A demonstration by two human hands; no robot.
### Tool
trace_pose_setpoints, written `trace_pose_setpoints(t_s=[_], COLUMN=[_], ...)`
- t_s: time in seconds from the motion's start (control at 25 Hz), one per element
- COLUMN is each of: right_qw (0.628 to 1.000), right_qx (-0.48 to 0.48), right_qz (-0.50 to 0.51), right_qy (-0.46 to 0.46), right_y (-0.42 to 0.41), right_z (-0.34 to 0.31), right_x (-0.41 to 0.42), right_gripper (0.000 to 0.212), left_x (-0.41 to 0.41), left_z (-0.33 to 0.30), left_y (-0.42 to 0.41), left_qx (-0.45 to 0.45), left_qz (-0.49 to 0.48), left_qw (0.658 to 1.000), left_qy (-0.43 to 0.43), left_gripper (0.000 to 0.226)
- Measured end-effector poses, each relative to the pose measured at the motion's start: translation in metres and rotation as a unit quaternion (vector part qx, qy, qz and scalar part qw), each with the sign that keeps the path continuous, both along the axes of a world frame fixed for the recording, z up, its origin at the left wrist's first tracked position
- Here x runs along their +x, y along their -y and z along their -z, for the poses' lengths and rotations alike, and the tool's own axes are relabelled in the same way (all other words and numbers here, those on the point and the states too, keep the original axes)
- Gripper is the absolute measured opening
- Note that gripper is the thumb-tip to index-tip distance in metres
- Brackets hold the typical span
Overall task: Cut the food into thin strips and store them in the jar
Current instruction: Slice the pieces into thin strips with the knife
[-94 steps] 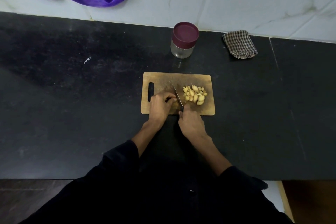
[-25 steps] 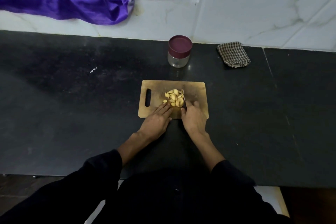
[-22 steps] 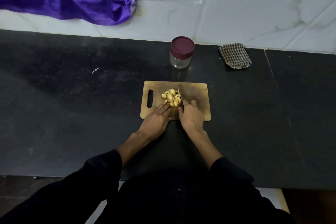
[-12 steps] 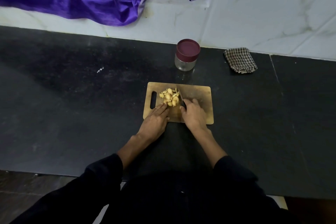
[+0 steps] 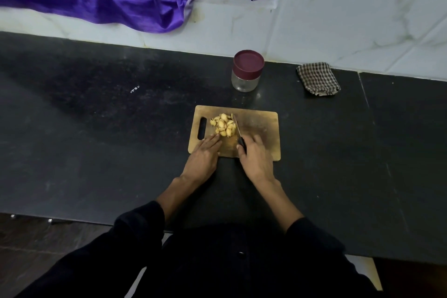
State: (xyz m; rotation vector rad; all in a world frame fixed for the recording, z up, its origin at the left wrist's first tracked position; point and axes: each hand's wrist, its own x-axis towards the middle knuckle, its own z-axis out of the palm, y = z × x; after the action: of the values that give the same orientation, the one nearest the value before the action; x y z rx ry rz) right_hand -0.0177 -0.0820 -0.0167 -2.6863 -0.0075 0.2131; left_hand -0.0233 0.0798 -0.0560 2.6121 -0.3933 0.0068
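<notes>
- Food pieces (image 5: 223, 125): a small pile of pale yellow chunks, on the left-centre of the wooden cutting board (image 5: 262, 126), close to its handle slot. Can't tell what the food is, maybe ginger or garlic, and the bits look chunky rather than thin.
- Right hand (image 5: 254, 158) is wrapped round the dark handle of a knife (image 5: 238, 132), with the blade lying right along the right side of the pile.
- Left hand (image 5: 205, 155) lies flat with straight fingers on the board's near-left part, fingertips just at the pile's near edge, gripping nothing.
- Jar (image 5: 247, 70) stands beyond the board on the black counter (image 5: 96, 128), maroon lid on, and it looks empty.
- What could go wrong, my guess: those left fingertips are close to the blade, so a sideways scrape or chop could nick them.
- Shove the pile too hard to the left and bits could drop through the handle slot or off the board.
- The lid has to come off before anything goes in, and a hurried tip over that narrow mouth would likely scatter pieces on the counter.
- There's a checked cloth (image 5: 318, 79) off to the right for cleanup, at least.
</notes>
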Motion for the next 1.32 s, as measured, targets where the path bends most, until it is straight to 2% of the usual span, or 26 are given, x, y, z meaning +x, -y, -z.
trace_pose_setpoints(t_s=[0.16, 0.28, 0.36, 0.6, 0.84, 1.08, 1.32], right_qw=[1.000, 0.999, 0.999, 0.999, 0.999, 0.997, 0.993], right_qx=[-0.009, -0.006, 0.001, 0.021, 0.046, 0.076, 0.096], right_qz=[-0.027, -0.032, -0.037, -0.033, 0.003, 0.025, 0.052], right_qy=[0.011, 0.014, 0.016, 0.011, -0.004, -0.016, -0.031], right_y=[-0.003, -0.002, -0.002, 0.006, 0.028, 0.045, 0.056], right_z=[-0.005, -0.009, -0.010, -0.010, -0.006, -0.006, -0.003], right_x=[0.005, 0.007, 0.005, 0.002, -0.008, -0.008, -0.010], right_gripper=[0.036, 0.035, 0.035, 0.034, 0.033, 0.034, 0.035], left_x=[0.001, 0.012, 0.019, 0.024, 0.018, 0.029, 0.042], left_z=[-0.008, -0.011, -0.013, -0.012, -0.011, -0.016, -0.017], left_y=[0.008, 0.015, 0.021, 0.023, 0.020, 0.024, 0.033], left_qx=[-0.062, -0.023, 0.017, 0.050, 0.057, 0.021, 0.049], left_qz=[-0.042, -0.041, -0.031, -0.043, -0.050, -0.071, -0.094], left_qw=[0.997, 0.999, 0.999, 0.998, 0.997, 0.997, 0.994], left_qy=[0.020, 0.022, 0.010, -0.014, 0.005, 0.030, 0.027], left_gripper=[0.053, 0.072, 0.076, 0.068, 0.055, 0.037, 0.030])
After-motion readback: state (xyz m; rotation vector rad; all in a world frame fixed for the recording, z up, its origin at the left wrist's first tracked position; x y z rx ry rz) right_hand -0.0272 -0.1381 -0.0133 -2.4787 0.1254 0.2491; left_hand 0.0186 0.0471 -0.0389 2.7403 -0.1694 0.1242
